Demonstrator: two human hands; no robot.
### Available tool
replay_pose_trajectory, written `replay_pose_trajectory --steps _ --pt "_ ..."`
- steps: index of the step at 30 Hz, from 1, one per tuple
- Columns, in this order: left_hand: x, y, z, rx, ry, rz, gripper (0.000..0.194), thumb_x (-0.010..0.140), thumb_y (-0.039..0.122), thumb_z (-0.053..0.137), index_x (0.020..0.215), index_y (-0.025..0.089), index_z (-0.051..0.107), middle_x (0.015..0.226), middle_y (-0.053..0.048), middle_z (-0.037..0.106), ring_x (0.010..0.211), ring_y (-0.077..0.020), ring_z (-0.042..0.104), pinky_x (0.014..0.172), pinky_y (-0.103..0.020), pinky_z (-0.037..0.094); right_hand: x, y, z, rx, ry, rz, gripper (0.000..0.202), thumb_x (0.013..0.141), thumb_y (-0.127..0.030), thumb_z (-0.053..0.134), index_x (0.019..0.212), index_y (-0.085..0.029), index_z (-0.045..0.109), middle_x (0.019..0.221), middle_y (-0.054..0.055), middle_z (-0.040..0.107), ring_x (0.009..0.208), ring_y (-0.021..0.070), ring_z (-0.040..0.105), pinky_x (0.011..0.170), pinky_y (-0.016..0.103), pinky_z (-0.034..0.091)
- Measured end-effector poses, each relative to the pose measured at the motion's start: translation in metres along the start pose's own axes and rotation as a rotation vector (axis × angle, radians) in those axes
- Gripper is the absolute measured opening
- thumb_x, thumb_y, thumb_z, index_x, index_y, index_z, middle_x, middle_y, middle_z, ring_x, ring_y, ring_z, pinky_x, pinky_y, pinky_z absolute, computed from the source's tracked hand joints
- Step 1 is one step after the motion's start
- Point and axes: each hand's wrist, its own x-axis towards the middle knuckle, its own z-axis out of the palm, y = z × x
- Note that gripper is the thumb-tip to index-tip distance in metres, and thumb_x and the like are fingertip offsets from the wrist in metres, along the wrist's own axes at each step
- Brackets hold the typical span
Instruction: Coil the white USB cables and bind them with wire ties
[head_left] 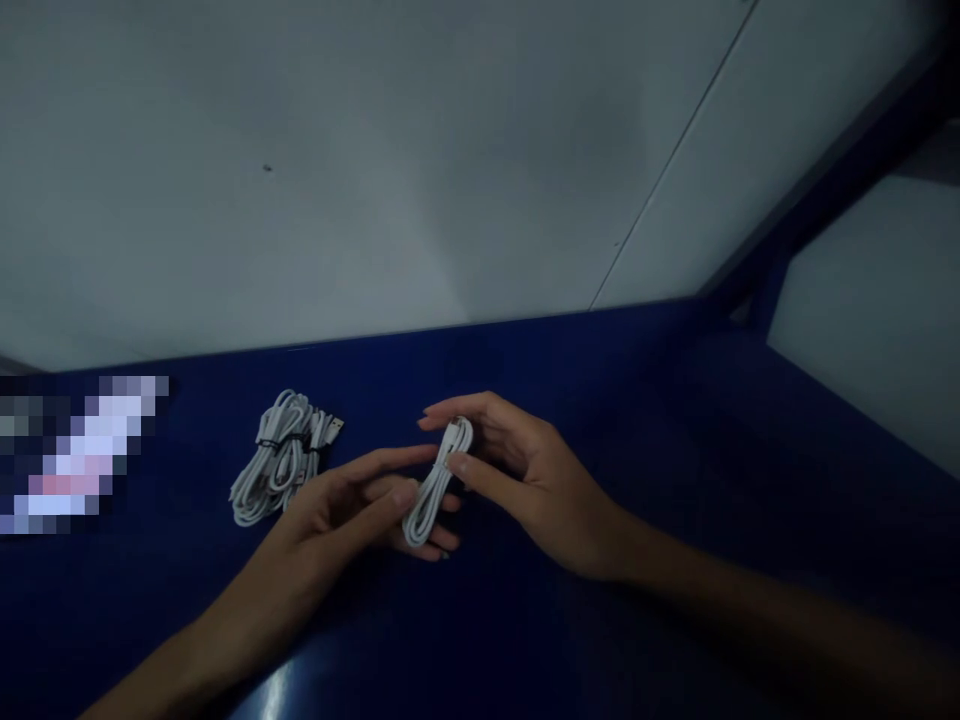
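A coiled white cable [426, 508] is held between my two hands above the blue tabletop, bundled into a narrow loop and slanting up to the right. My left hand [352, 510] grips its lower end, thumb on top and fingers beneath. At the upper end, my right hand [517, 460] pinches the coil with the thumb in front and fingers behind. Left of my hands lie white cable bundles [274, 455] with dark ties around them. A USB plug [335, 428] sticks out at their right side. My left hand partly hides the bundles' lower right.
The blue table [600, 400] meets a pale wall panel [337, 200] along its back edge. A dark blue frame post [810, 210] slants up at the right. Something pixelated [82, 460] sits at the left edge; its kind cannot be made out.
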Motion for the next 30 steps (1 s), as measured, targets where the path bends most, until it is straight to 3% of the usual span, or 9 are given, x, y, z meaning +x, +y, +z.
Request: replay_pose_trajectory --steps 3,8,12,15,17,20,24,30 --pt "0.0 0.002 -0.001 -0.033 -0.024 -0.024 0.048 0.104 0.04 0.078 0.148 0.025 0.069 0.116 -0.012 0.086 0.098 -0.0275 0.085 0.093 -0.04 0.066 0.0 -0.005 -0.001 0.031 -0.025 -0.014 0.035 0.111 -0.023 0.064 0.144 -0.033 0.066 0.143 0.002 0.072 0.122 0.0212 0.072 0.107 0.044 0.06" --pt "-0.001 0.002 0.0 -0.06 -0.062 -0.054 0.055 0.097 0.035 0.087 0.147 0.024 0.069 0.112 -0.011 0.087 0.098 -0.0293 0.085 0.091 -0.042 0.066 -0.005 -0.014 0.001 -0.109 -0.04 -0.053 0.037 0.112 -0.026 0.062 0.148 -0.034 0.065 0.129 0.003 0.075 0.118 0.0235 0.072 0.107 0.047 0.059" --pt "-0.002 0.004 0.002 -0.052 -0.069 -0.021 0.041 0.097 0.033 0.087 0.136 0.024 0.077 0.108 -0.009 0.087 0.097 -0.0274 0.085 0.088 -0.038 0.067 -0.01 -0.015 0.007 -0.308 0.13 -0.146 0.038 0.11 -0.022 0.062 0.146 -0.033 0.063 0.139 0.005 0.069 0.116 0.024 0.069 0.101 0.047 0.059" --pt "-0.002 0.005 0.003 -0.023 -0.045 0.015 0.032 0.095 0.031 0.088 0.124 0.023 0.082 0.101 -0.007 0.087 0.093 -0.0246 0.085 0.087 -0.036 0.068 -0.011 -0.015 0.011 -0.359 0.3 -0.231 0.02 0.107 -0.016 0.062 0.123 -0.028 0.067 0.12 0.004 0.069 0.1 0.0205 0.067 0.086 0.04 0.058" --pt "-0.002 0.004 0.003 0.026 -0.028 0.038 0.029 0.093 0.031 0.09 0.12 0.022 0.083 0.096 -0.007 0.088 0.089 -0.0234 0.085 0.089 -0.036 0.067 -0.01 -0.015 0.01 -0.352 0.265 -0.229 0.01 0.106 -0.016 0.063 0.106 -0.026 0.066 0.101 0.001 0.068 0.086 0.0171 0.065 0.078 0.035 0.055" --pt "-0.003 0.002 0.003 0.074 0.028 0.075 0.026 0.088 0.023 0.093 0.112 0.023 0.083 0.09 -0.004 0.088 0.086 -0.0206 0.084 0.088 -0.031 0.066 -0.009 -0.014 0.009 -0.415 0.112 -0.256 0.007 0.105 -0.02 0.069 0.099 -0.023 0.067 0.088 -0.001 0.066 0.08 0.016 0.062 0.073 0.034 0.05" --pt "-0.006 0.001 0.007 0.101 0.1 0.134 0.03 0.078 0.011 0.096 0.102 0.026 0.083 0.086 0.002 0.087 0.082 -0.0171 0.082 0.079 -0.022 0.064 -0.01 -0.009 0.012 -0.53 0.065 -0.296 0.012 0.105 -0.029 0.074 0.1 -0.02 0.07 0.088 0.0 0.068 0.085 0.0182 0.061 0.073 0.034 0.047" --pt "-0.009 -0.002 0.007 0.178 0.1 0.167 0.031 0.08 0.011 0.095 0.105 0.026 0.083 0.089 0.001 0.086 0.082 -0.0175 0.082 0.078 -0.023 0.065 -0.014 -0.01 0.018 -0.457 0.033 -0.213 0.011 0.111 -0.026 0.067 0.101 -0.022 0.068 0.092 0.0 0.068 0.086 0.0176 0.062 0.079 0.034 0.049"
